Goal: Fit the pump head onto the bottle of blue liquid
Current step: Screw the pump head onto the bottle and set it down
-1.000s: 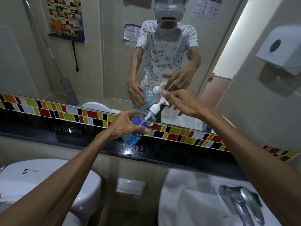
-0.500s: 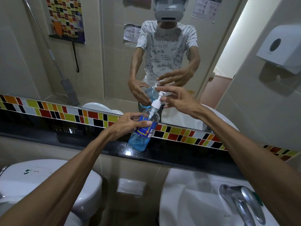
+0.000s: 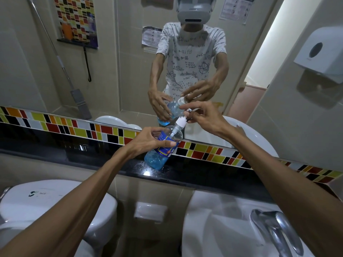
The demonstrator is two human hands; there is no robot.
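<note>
A clear bottle (image 3: 156, 159) with blue liquid and a blue label stands tilted on the black ledge (image 3: 104, 160) below the mirror. My left hand (image 3: 148, 140) is wrapped around its middle. The white pump head (image 3: 179, 123) sits at the bottle's neck with its tube down inside. My right hand (image 3: 201, 115) pinches the pump's nozzle from the right with thumb and fingers. The mirror shows both hands and the bottle again.
A white sink (image 3: 232, 229) with a chrome tap (image 3: 274, 227) lies below right. A white toilet cistern (image 3: 55, 201) is at lower left. A paper dispenser (image 3: 321, 52) hangs on the right wall. A strip of coloured tiles (image 3: 204, 151) runs behind the ledge.
The bottle has been brought more upright and lower onto the ledge. The pump head has gone down closer onto the neck, with my right hand following it.
</note>
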